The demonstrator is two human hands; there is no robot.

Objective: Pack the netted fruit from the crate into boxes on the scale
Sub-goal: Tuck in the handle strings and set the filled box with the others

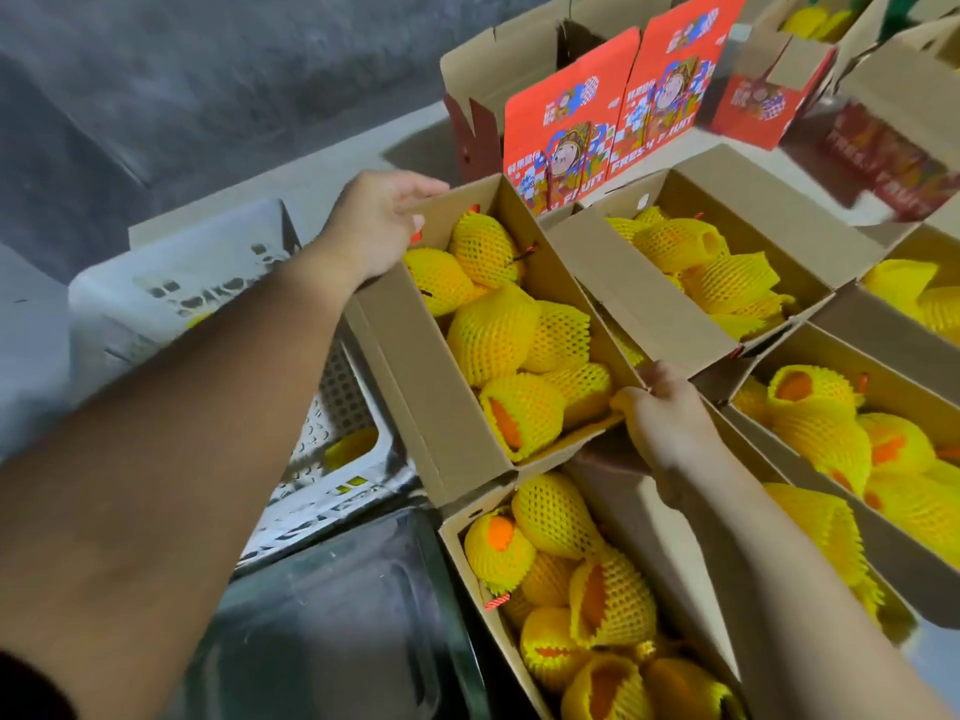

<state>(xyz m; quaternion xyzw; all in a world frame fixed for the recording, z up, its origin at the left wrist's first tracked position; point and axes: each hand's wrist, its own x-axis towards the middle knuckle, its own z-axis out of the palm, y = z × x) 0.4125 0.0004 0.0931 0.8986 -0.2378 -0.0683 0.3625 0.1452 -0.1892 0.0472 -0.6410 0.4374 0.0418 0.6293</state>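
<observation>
Boxes of netted fruit crowd the right of the view, and the one in hand is the filled box [415, 387], a long brown carton that I hold at both ends. It sits raised and tilted above another full carton [670, 558], beside the white crate [182, 283] on my left and the dark glossy scale platform [332, 605] below that. Its long axis runs from far left to near right, roughly from my left hand toward my right, with the open top facing up and slightly toward me.

Step in hand, as I judge it: the packing of this carton looks finished, and I am carrying it toward the rows of filled cartons. The next move calls for an even lift at both ends, keeping the carton level so no fruit rolls out, then setting it down in a free slot among its neighbours; the crate, with only a few yellow pieces showing through its slots, would then supply the next carton.

Netted fruit [493, 335] fills the box: orange fruit in yellow foam sleeves, lying at mixed angles.

Left hand [374, 220]: fingers curled over the far end wall, gripping it.

Right hand [660, 407]: thumb hooked over the near corner, fingers underneath, gripping the rim.
</observation>
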